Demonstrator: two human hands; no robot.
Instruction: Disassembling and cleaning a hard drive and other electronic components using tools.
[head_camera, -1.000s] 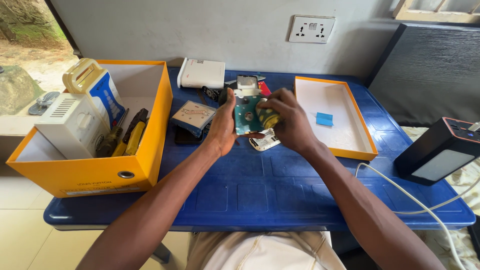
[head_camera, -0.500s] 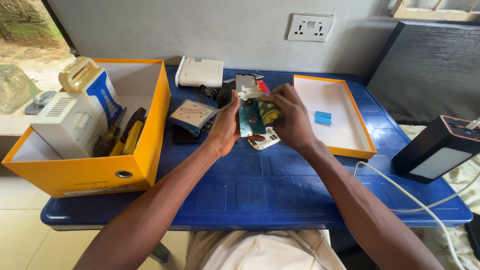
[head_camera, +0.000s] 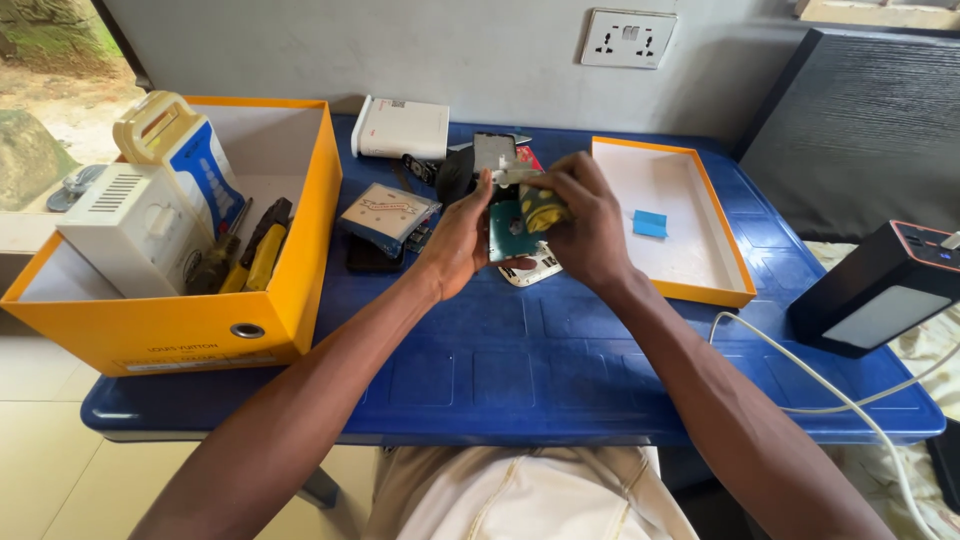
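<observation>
1. Gripping a small green circuit board (head_camera: 508, 228) from both sides, the 2 hands meet above the middle of the blue tabletop (head_camera: 520, 370), toward its far edge.
2. The left hand (head_camera: 458, 242) lies against the board's left edge, palm turned inward and fingers stretched upward along it.
3. The right hand (head_camera: 588, 222) curls over the board's right side, its fingers clenched on a yellow coil part (head_camera: 543, 208) mounted there.
4. A small grey metal piece (head_camera: 515, 176) juts out at the top of the board, between the fingertips of both hands.
5. Just below the hands, a white curved casing piece (head_camera: 532, 268) rests on the tabletop.
6. Left of the left hand lie a pale-faced square module (head_camera: 388, 215) on a dark block, and farther left an orange box (head_camera: 300, 250) holding a white device and screwdrivers.
7. Right of the right hand sits a shallow orange-rimmed tray (head_camera: 722, 262) with a small blue square (head_camera: 650, 224) inside.
8. A white box (head_camera: 403, 128) stands at the far edge near the wall.
</observation>
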